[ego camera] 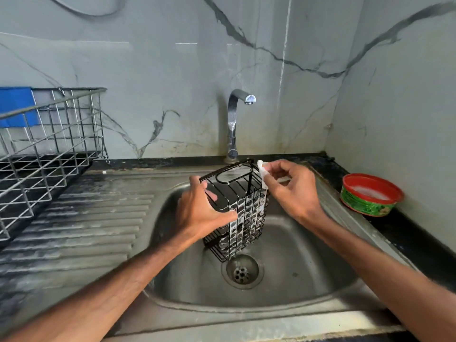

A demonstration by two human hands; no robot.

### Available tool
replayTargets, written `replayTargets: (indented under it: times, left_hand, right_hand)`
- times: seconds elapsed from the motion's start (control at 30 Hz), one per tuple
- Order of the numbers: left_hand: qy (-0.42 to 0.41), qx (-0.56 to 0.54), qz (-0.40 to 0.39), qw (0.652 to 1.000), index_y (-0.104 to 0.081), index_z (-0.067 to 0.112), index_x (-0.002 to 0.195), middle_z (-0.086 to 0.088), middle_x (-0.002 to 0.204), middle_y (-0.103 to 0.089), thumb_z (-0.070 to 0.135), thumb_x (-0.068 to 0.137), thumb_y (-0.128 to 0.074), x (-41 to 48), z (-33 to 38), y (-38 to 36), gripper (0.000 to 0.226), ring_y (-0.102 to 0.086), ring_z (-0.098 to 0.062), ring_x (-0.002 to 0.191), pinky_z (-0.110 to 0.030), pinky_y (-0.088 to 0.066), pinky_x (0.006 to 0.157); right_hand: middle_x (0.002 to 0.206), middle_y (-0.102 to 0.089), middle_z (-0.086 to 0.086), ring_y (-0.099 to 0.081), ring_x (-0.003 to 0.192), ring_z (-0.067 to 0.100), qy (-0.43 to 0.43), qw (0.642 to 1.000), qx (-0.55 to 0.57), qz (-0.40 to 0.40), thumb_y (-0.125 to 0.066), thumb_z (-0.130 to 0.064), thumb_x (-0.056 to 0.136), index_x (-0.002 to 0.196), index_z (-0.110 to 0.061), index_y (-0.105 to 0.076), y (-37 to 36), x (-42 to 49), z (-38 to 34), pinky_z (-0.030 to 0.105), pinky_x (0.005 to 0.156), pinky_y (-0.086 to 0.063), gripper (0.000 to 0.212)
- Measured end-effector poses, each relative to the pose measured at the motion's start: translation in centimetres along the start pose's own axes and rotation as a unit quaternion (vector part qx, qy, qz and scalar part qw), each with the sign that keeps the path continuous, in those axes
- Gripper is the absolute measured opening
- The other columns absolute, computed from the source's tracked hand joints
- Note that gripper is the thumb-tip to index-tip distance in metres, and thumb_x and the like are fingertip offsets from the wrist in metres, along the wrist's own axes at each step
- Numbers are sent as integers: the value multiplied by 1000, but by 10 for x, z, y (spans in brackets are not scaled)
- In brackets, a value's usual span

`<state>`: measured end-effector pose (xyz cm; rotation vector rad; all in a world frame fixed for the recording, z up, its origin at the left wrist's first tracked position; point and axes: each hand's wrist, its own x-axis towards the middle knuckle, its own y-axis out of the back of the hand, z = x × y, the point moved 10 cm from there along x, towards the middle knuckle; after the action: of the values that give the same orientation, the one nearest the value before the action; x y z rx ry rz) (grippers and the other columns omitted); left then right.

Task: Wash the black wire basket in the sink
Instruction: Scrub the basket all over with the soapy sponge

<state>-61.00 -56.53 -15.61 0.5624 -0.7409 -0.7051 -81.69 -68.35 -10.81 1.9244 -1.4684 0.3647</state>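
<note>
The black wire basket (243,213) is held tilted over the steel sink (296,262), above the drain, with white suds on its near side. My left hand (202,208) grips its left side. At the basket's upper right edge, my right hand (288,191) pinches a small white soapy scrubber (262,169) against the wires.
A chrome tap (234,124) stands behind the sink, with no water running. On the black counter at the right sits a red-rimmed green tub of soap (370,196). A steel wire dish rack (47,149) stands on the ribbed drainboard (81,230) at the left.
</note>
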Motion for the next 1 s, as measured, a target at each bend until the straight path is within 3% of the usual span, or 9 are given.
replayTargets:
  times: [0.1,0.17,0.23,0.4,0.53,0.63,0.77,1.0]
  left_hand:
    - [-24,32,1,999,-38,18,108,16,99,-66,53,51,-90,0,3,-1,85,-64,-12,93,-20,-36,71]
    - [-29,27,2,999,-36,19,108,14,101,-66,54,49,-89,0,0,-2,87,-66,-13,98,-19,-37,72]
    - [-28,24,3,999,-36,19,109,14,101,-66,55,47,-89,1,-1,-1,88,-66,-13,97,-19,-37,71]
    - [-53,46,10,998,-37,19,106,17,83,-57,56,49,-91,-3,11,2,87,-54,-9,75,-24,-37,62]
    - [-82,54,-5,995,-31,17,105,14,77,-46,40,62,-89,-9,24,2,76,-64,-24,74,-26,-37,56]
    - [-87,61,6,994,-33,18,105,14,80,-51,48,56,-91,-9,27,4,82,-68,-23,77,-25,-39,56]
    - [-80,71,6,994,-31,21,106,11,93,-60,55,49,-91,-6,21,-1,89,-71,-23,91,-25,-41,62]
    - [-83,58,3,995,-35,18,114,14,104,-65,59,49,-89,-5,16,0,93,-68,-15,94,-23,-42,69]
  right_hand:
    - [82,-71,-12,-64,69,2,49,986,-161,-18,-70,-16,89,104,-21,-76,-10,-1,-8,29,69,-59,17]
    - [89,-72,-8,-58,67,-2,88,974,-205,-45,-70,-12,90,104,-19,-76,-23,-8,-17,21,66,-55,18]
    - [96,-72,-5,-55,69,-5,115,970,-205,-65,-70,-6,90,104,-18,-76,-33,-14,-25,11,65,-47,19]
    - [98,-69,-6,-62,85,8,196,963,-148,-114,-67,1,87,100,-18,-75,-65,-38,-57,30,77,-55,24]
    - [102,-65,3,-61,92,23,272,934,-149,-179,-61,6,87,105,-13,-72,-93,-61,-78,40,77,-53,28]
    - [112,-65,6,-61,101,25,283,930,-149,-183,-62,3,90,109,-9,-70,-86,-57,-77,40,83,-54,24]
    - [105,-66,6,-63,96,22,286,927,-164,-179,-64,0,93,108,-9,-70,-70,-45,-64,35,83,-53,18]
    - [96,-73,6,-67,85,24,198,950,-222,-100,-71,0,89,99,-8,-75,-14,-2,-9,36,78,-55,14]
